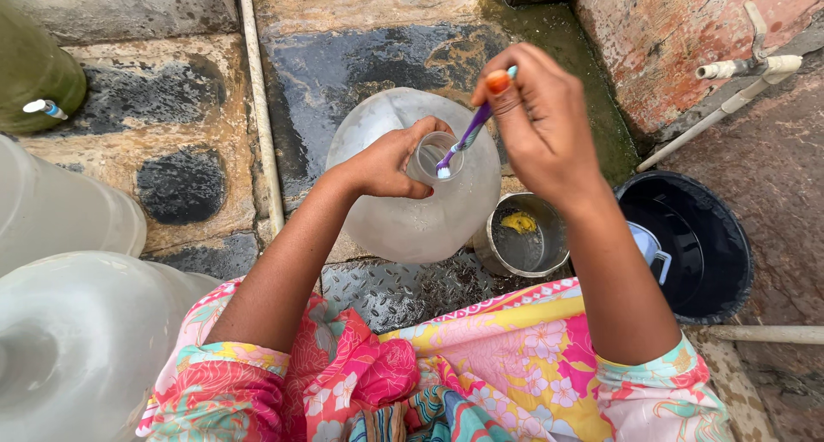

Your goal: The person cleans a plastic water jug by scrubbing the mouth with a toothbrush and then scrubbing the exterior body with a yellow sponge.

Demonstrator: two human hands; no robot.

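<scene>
Currently, left hand [390, 163] gripped the water jug [412, 210] neck; right hand [536, 120] pinched a toothbrush [470, 135] inside the mouth; scrubbing appeared unfinished.

Looked like an outdoor washing spot in a home yard, beside a water point. Shown by wet stone slabs [343, 64] with green algae, a rough red wall [678, 30] carrying white plastic pipes [738, 73], a black bucket [717, 296] holding a mug [648, 246], a steel pot [524, 236], and big translucent water jugs [77, 339] standing around.
</scene>
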